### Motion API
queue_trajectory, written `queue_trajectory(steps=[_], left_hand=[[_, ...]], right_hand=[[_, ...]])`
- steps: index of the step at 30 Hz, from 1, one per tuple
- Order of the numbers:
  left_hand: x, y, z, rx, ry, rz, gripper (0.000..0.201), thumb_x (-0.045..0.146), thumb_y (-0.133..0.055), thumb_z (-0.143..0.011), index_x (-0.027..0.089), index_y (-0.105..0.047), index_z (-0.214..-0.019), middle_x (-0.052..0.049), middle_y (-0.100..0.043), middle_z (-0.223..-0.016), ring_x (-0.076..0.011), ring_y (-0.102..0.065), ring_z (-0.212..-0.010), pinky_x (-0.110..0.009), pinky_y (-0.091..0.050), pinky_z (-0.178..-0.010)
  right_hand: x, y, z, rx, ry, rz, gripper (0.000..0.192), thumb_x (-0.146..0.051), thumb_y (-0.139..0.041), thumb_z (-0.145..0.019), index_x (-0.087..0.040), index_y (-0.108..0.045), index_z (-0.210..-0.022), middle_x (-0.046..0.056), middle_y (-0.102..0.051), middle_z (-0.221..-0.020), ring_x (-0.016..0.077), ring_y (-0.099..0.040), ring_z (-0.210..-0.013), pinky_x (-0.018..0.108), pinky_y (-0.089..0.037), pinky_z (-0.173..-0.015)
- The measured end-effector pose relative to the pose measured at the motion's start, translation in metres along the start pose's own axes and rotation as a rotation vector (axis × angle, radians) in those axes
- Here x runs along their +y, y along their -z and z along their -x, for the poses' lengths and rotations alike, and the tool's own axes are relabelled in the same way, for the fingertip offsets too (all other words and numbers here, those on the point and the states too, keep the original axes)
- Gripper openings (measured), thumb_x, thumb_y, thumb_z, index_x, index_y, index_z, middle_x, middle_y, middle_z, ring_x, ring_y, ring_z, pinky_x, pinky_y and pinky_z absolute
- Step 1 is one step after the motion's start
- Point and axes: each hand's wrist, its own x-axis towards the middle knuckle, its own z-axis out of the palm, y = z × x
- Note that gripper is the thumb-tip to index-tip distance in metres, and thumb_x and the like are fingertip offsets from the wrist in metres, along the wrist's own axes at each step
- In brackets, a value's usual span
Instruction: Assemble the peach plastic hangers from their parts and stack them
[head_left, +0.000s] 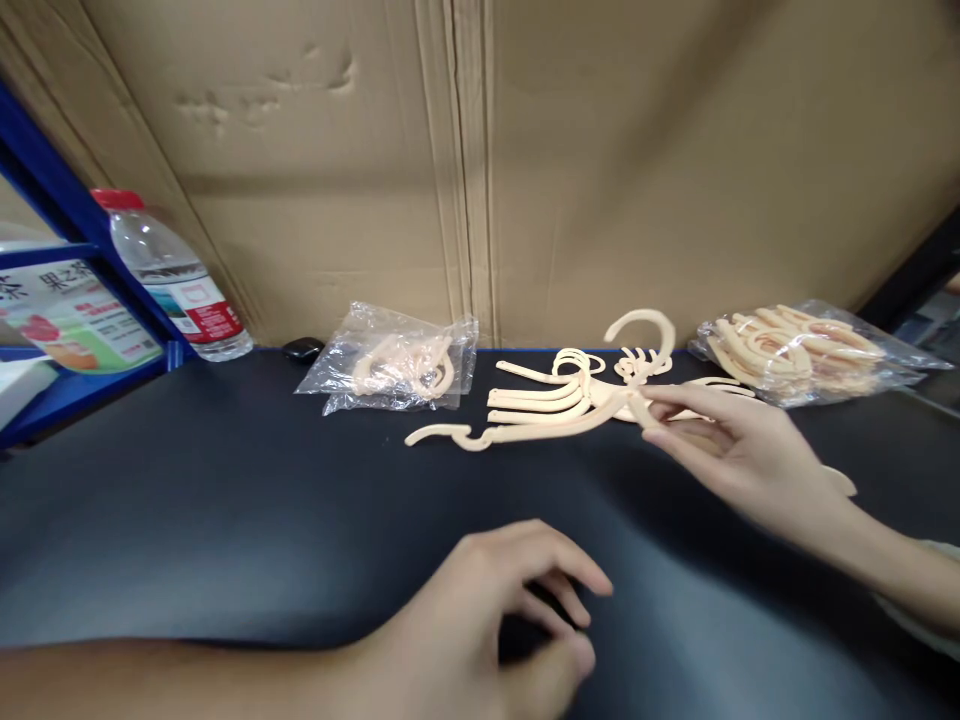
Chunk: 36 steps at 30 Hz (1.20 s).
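head view shows the right hand (739, 450) reaching across the black table (225, 520) to a cream plastic hanger (555, 405). its thumb and first fingers pinch the hanger at the neck, where the arms meet under the hook (643, 325). holding it at this joint looks like a way to control the whole piece with little effort, because all arms start from there. the hanger lies flat on the table, near the far edge, between two clear bags. its long axis goes almost left to right; the several thin arms point to the left, stacked like a fan, and the hook curves up and away toward the cardboard wall (480, 170). one lower arm ends in a small curl at the far left.

the left hand (495, 620) rests low on the table, near the camera, fingers curled loosely toward the thumb. i cannot tell if something small is between them.

the left bag (390, 365) holds a few cream pieces, the right bag (802, 350) many more, so the loose hanger sits between them, in easy reach. a bottle (176, 275) stands far left beside a blue shelf (67, 390).
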Motion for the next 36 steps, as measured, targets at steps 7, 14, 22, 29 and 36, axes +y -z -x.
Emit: queue_trajectory(steps=[7, 14, 22, 29, 36], left_hand=[[-0.002, 0.002, 0.003, -0.044, -0.432, -0.750, 0.052, 0.021, -0.074, -0.076, 0.025, -0.064, -0.126, -0.014, -0.058, -0.136, -0.0391, -0.047, -0.130, -0.051, -0.035, -0.110], [-0.016, 0.007, 0.002, -0.019, -0.431, -1.005, 0.059, 0.037, -0.066, -0.082, 0.019, -0.052, -0.136, -0.019, -0.044, -0.147, -0.0418, -0.040, -0.134, -0.062, -0.028, -0.109], [-0.018, 0.018, -0.012, -0.059, -0.364, -1.196, 0.054, 0.039, -0.054, -0.088, 0.016, -0.048, -0.137, -0.018, -0.038, -0.151, -0.0367, -0.031, -0.140, -0.060, -0.032, -0.109], [-0.016, 0.019, -0.013, -0.155, -0.446, -1.160, 0.047, 0.030, -0.051, -0.091, 0.016, -0.047, -0.136, -0.015, -0.040, -0.150, -0.0302, -0.033, -0.140, -0.052, -0.033, -0.113], [-0.013, 0.019, -0.014, -0.211, -0.418, -1.132, 0.046, 0.029, -0.049, -0.092, 0.014, -0.048, -0.136, -0.016, -0.044, -0.147, -0.0304, -0.037, -0.137, -0.051, -0.036, -0.111]], right_hand=[[0.000, -0.011, 0.009, -0.342, 0.155, 0.134, 0.023, -0.030, -0.060, -0.088, -0.021, -0.066, -0.108, 0.009, -0.067, -0.109, 0.0249, -0.062, -0.106, 0.041, -0.051, -0.093], [0.002, 0.013, -0.002, -0.484, 0.101, 0.182, 0.012, -0.024, -0.057, -0.087, -0.023, -0.069, -0.092, 0.004, -0.070, -0.090, 0.0199, -0.065, -0.084, 0.033, -0.051, -0.076], [0.014, -0.001, -0.001, -0.393, 0.117, 0.143, 0.015, -0.023, -0.054, -0.090, -0.022, -0.069, -0.090, 0.005, -0.068, -0.087, 0.0181, -0.064, -0.080, 0.030, -0.050, -0.072], [0.017, 0.000, -0.005, -0.276, 0.106, 0.122, 0.015, -0.025, -0.055, -0.089, -0.020, -0.068, -0.092, 0.005, -0.069, -0.086, 0.0172, -0.062, -0.076, 0.030, -0.050, -0.068], [0.030, 0.007, -0.013, -0.162, 0.117, 0.177, 0.016, -0.026, -0.055, -0.086, -0.019, -0.069, -0.085, 0.005, -0.070, -0.080, 0.0176, -0.062, -0.070, 0.030, -0.049, -0.062]])
